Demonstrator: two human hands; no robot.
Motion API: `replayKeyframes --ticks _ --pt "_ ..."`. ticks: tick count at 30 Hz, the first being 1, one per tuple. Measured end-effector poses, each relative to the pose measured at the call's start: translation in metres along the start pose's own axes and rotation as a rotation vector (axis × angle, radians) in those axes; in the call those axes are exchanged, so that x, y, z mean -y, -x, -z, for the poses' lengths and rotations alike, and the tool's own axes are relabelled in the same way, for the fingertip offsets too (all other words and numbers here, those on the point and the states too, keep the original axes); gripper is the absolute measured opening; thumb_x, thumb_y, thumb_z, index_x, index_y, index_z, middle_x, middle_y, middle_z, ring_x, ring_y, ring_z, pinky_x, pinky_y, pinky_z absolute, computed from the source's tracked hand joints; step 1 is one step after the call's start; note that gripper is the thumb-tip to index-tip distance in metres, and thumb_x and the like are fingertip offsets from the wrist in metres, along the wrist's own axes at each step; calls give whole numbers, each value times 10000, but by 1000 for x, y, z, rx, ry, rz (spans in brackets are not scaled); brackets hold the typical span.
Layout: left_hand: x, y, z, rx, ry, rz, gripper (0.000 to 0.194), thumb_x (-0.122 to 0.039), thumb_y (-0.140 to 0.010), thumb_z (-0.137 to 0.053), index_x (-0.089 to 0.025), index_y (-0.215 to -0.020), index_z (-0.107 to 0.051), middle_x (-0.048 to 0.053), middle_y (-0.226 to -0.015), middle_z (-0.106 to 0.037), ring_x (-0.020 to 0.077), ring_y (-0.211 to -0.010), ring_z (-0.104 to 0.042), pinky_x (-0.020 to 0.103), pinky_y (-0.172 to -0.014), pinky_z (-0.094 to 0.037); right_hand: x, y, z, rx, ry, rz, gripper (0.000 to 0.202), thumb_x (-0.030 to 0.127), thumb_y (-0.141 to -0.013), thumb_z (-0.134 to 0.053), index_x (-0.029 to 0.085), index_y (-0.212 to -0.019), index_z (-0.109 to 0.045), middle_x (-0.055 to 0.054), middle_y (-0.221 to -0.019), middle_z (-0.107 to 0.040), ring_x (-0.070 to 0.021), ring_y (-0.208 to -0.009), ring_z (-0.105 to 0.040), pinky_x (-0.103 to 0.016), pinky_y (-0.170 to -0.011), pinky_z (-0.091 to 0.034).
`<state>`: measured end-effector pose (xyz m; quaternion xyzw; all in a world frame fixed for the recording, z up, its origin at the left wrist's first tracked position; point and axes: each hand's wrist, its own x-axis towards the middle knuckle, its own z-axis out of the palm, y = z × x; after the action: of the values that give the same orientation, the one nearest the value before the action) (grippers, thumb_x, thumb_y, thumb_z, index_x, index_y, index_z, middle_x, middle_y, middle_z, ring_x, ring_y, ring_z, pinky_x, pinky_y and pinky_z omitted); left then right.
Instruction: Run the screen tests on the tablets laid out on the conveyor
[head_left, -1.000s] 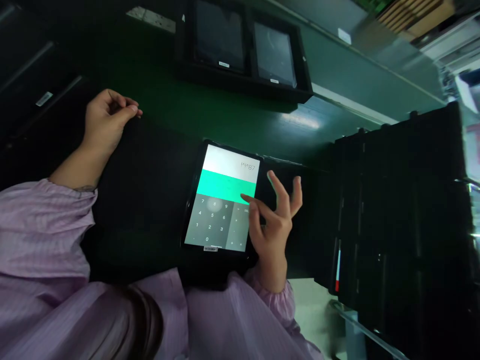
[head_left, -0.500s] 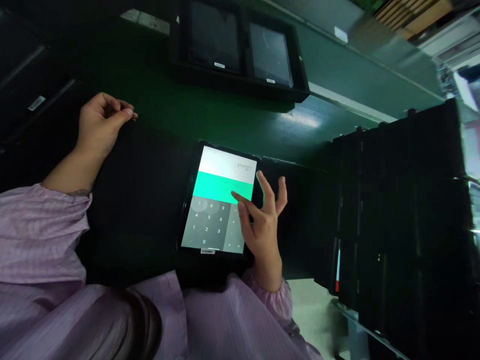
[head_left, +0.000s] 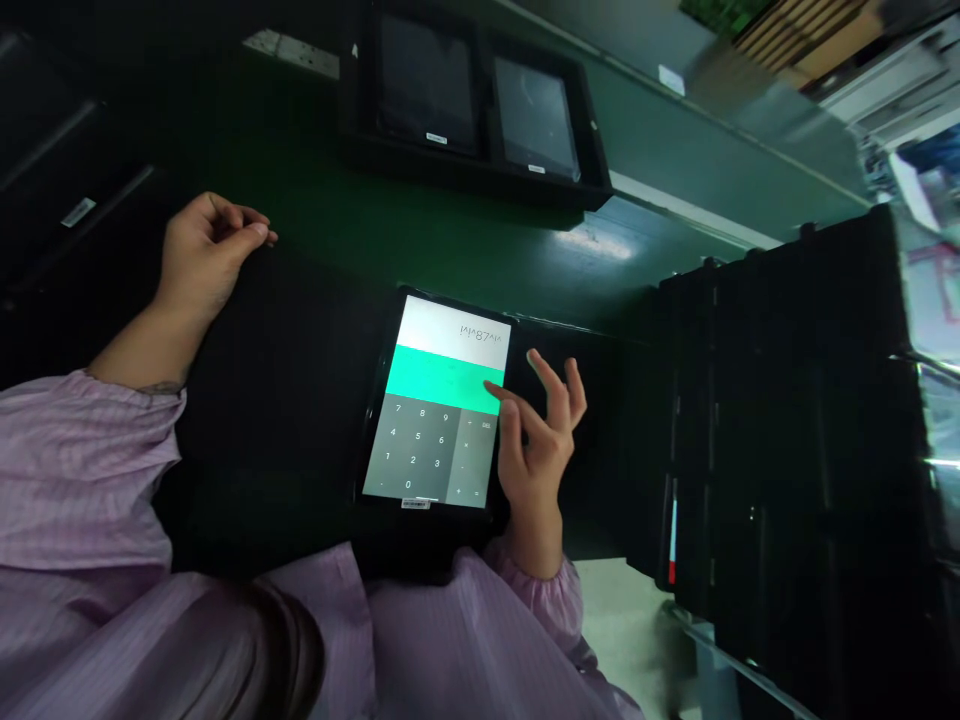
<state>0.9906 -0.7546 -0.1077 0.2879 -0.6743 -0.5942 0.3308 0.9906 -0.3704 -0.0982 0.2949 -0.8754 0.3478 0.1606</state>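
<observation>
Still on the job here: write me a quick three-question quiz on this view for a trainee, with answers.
1. True or false: the left hand is apart from the lit tablet.
2. The right hand points over a screen band of which colour? A) red B) green C) yellow
3. How many dark-screened devices lie in the black tray?

Key: 1 true; 2 B; 3 two.

The black-framed tablet [head_left: 433,410] lay face up, slightly askew, on a dark surface [head_left: 277,420], its lit screen [head_left: 442,372] showing a calculator keypad [head_left: 418,450].
</observation>
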Motion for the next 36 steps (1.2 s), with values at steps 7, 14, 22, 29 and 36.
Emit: replayKeyframes --ticks 7,14,22,29,36 --pt "6 -3 5 35 3 -2 407 206 -718 -588 -171 -645 -453 -4 -731 -665 109 -659 -653 287 -799 -604 -4 2 0 -119 -15 -57 311 273 -1057 -497 251 -1110 -803 -79 -1400 -659 -354 -1464 -466 -669 -1144 -438" --pt "21 -8 12 103 36 -99 344 130 -723 -637 -168 -669 -474 2 -775 -688 101 -694 -656 241 -745 -587 1 -1 2 -76 3 -19 309 265 -1055 -505 238 -1101 -809 -91 -1418 -641 -350 -1463 -455 -648 -1153 -443" --pt "20 -7 10 94 29 -92 363 162 -728 -616 -163 -665 -468 -3 -756 -682 95 -675 -668 195 -665 -549 -1 -24 3 143 111 74 310 300 -1060 -506 289 -1229 -765 -57 -1623 -430 -390 -1584 -228 -715 -1235 -303" --pt "21 -7 12 119 3 -73 383 179 -748 -610 -163 -673 -455 8 -777 -676 108 -699 -675 231 -723 -563 -2 -27 -8 157 96 80 323 299 -1067 -488 274 -1259 -747 -53 -1653 -407 -401 -1609 -166 -736 -1248 -260" --pt "14 -4 9 107 -47 -60 425 218 -774 -584 -164 -677 -426 -10 -773 -652 116 -712 -682 328 -855 -606 -10 -25 -4 -29 27 -20 328 307 -1074 -474 266 -1230 -760 -77 -1516 -570 -365 -1529 -369 -689 -1194 -387"
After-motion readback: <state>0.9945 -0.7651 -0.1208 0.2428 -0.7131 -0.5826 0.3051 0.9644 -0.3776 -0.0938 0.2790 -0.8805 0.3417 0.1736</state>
